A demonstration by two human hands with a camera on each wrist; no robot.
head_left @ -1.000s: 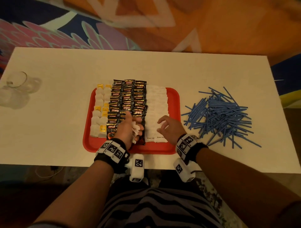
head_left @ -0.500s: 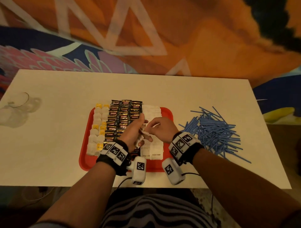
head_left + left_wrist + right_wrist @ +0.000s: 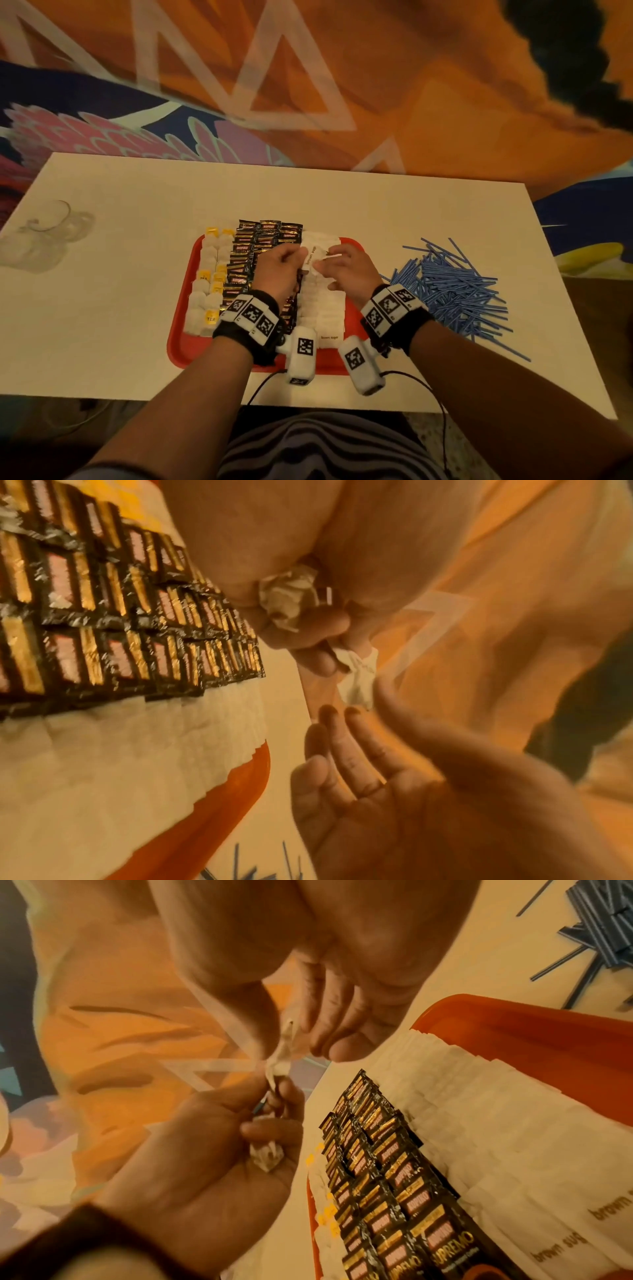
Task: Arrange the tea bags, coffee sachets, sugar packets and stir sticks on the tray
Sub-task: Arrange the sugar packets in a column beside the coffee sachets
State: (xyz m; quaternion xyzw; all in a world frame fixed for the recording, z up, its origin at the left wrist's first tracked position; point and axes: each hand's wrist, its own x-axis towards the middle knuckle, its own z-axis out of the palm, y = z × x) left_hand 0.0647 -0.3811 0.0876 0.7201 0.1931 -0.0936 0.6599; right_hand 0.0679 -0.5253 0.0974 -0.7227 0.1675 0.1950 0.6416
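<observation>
Head: both hands' fingers pinch sugar packet (image 3: 311,259) | left wrist: crumpled packets (image 3: 287,601) in palm

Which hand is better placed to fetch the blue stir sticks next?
Right, probably. The right hand is nearest the stir sticks lying off the tray, while the left hand grips a bunch of sugar packets.

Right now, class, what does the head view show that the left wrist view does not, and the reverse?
Only the head view shows the tea bags, the glass cup and the whole stir stick pile. Only the left wrist view shows crumpled packets bunched in the left hand. Both show the coffee sachets, sugar packets, red tray and right hand.
</observation>
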